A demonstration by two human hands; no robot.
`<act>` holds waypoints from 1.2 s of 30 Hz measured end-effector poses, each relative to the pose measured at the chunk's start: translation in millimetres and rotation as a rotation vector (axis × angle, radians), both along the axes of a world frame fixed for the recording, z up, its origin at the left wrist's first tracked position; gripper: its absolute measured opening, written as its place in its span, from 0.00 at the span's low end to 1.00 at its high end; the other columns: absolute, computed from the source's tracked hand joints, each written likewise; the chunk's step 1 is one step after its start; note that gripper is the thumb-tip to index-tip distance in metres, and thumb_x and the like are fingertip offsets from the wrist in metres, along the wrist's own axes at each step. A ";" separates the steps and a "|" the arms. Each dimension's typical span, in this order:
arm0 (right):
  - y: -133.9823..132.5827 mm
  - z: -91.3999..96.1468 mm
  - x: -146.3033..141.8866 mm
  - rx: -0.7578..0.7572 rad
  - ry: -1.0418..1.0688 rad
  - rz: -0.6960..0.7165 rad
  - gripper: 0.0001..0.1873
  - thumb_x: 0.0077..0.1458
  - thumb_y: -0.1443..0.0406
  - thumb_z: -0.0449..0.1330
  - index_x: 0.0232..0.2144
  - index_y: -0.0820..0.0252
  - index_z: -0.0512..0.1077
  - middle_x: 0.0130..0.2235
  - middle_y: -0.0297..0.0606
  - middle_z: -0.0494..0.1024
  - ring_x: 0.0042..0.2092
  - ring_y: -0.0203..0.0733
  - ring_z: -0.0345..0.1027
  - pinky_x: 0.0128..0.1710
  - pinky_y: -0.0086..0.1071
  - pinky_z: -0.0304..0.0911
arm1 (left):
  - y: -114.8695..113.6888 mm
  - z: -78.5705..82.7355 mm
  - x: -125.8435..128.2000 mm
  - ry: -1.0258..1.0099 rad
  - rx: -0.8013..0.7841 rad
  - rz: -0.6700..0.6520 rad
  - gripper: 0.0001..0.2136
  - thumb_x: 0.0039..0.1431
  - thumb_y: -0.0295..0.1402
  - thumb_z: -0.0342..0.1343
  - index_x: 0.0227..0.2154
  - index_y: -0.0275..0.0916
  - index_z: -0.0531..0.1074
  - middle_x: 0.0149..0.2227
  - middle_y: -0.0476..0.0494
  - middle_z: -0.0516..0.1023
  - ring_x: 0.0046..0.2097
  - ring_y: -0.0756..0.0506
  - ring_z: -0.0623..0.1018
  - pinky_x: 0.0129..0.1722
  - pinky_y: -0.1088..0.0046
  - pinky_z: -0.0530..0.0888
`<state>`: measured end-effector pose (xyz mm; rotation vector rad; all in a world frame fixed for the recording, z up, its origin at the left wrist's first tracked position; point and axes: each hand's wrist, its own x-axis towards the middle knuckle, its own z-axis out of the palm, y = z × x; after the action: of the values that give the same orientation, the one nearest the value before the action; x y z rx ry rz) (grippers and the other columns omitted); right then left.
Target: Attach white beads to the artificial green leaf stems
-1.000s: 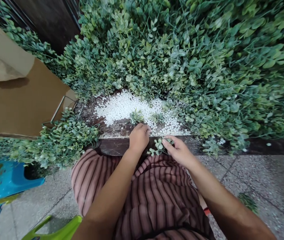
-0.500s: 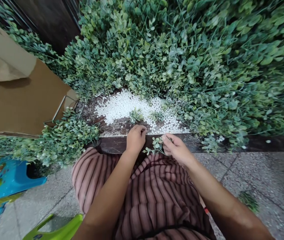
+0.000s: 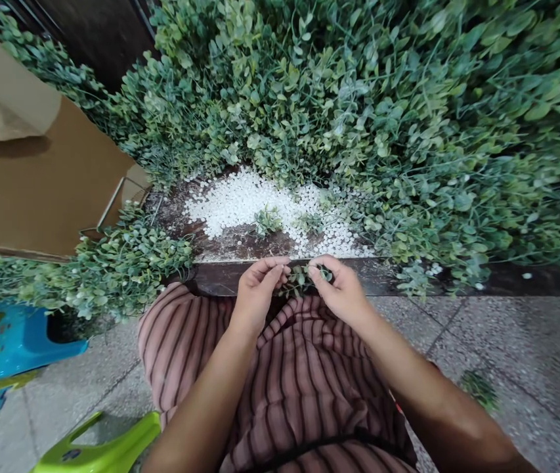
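A small green leafy sprig (image 3: 300, 278) hangs over my lap between my hands. My right hand (image 3: 337, 284) pinches it at its right end, thumb against fingers. My left hand (image 3: 258, 289) is closed in a pinch at the sprig's left side; what sits between its fingertips is too small to make out. Just beyond my hands, a spread of tiny white bead-like pieces (image 3: 240, 203) covers part of the dark wooden table (image 3: 211, 279). One short leafy sprig (image 3: 267, 221) lies on these pieces.
A large heap of artificial greenery (image 3: 309, 98) fills the far side and right. A cardboard box (image 3: 28, 190) stands at left above more greenery (image 3: 127, 276). Blue stool (image 3: 14, 348) and green stool (image 3: 102, 450) are on the tiled floor, with a loose sprig (image 3: 479, 389) at right.
My left hand has turned and come from the table's edge toward the sprig, fingertips now beside its leaves. My right hand has shifted slightly left with the sprig. The view has tilted a little.
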<state>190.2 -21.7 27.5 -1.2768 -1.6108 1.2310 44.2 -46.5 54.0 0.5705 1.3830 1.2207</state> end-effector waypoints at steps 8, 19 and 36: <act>-7.9 7.7 -8.2 0.057 0.015 -0.007 0.05 0.52 0.64 0.53 0.27 0.59 0.66 0.27 0.34 0.71 0.31 0.37 0.65 0.33 0.28 0.60 | 0.3 -2.5 3.5 0.037 -0.013 -0.051 0.09 0.43 0.32 0.61 0.30 0.35 0.76 0.24 0.49 0.76 0.25 0.55 0.70 0.27 0.80 0.67; -8.6 6.9 -15.6 0.036 0.065 -0.058 0.04 0.48 0.68 0.54 0.23 0.60 0.67 0.24 0.33 0.71 0.28 0.35 0.64 0.30 0.28 0.60 | -2.9 -14.2 5.7 -0.100 -0.076 -0.011 0.09 0.39 0.32 0.64 0.26 0.35 0.77 0.22 0.50 0.75 0.26 0.55 0.70 0.29 0.81 0.67; -6.5 3.9 -14.7 -0.036 0.093 -0.097 0.04 0.46 0.67 0.55 0.21 0.60 0.66 0.23 0.31 0.69 0.27 0.34 0.62 0.30 0.27 0.60 | -2.5 -11.9 15.0 -0.112 -0.075 0.066 0.08 0.38 0.32 0.64 0.24 0.36 0.77 0.22 0.50 0.75 0.26 0.55 0.71 0.30 0.79 0.70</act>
<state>175.5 -28.2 31.4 -1.2856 -1.4501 1.2453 59.2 -49.0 42.1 0.4014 1.3557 1.2291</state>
